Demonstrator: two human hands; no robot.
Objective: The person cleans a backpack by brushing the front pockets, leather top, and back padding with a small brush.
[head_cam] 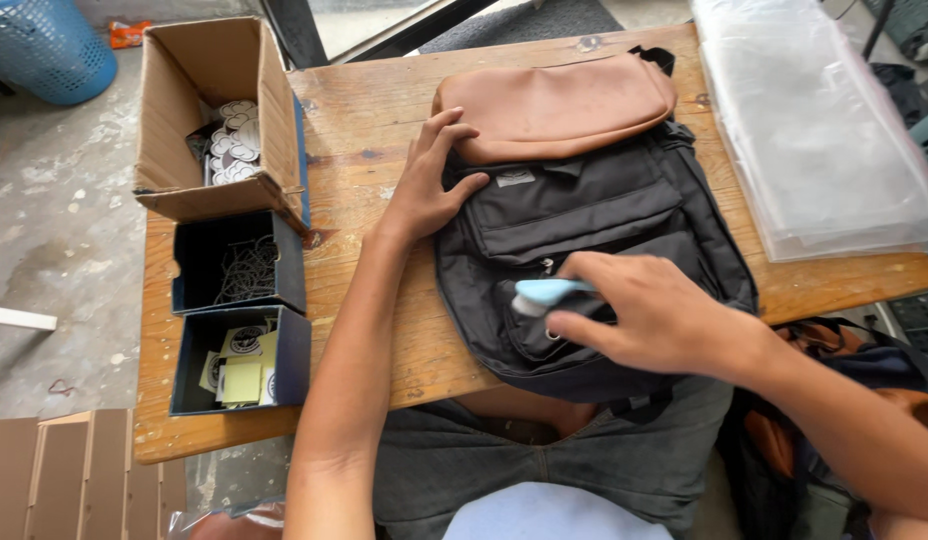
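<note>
Right hand hides most of the pale-blue brush on the backpack.

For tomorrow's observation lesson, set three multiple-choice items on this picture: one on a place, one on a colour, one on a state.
1. Where does the cardboard box stand?
A. table's left edge
B. on the backpack
C. on the floor

2. What colour is the backpack's top flap?
A. green
B. tan brown
C. white

3. What is the right hand doing?
A. lying empty
B. gripping a brush
C. holding scissors

Answers:
1 A: the box sits at the left edge of the table.
2 B: the flap is tan above the black backpack.
3 B: its fingers close round the light blue brush, which is on the backpack.
</note>
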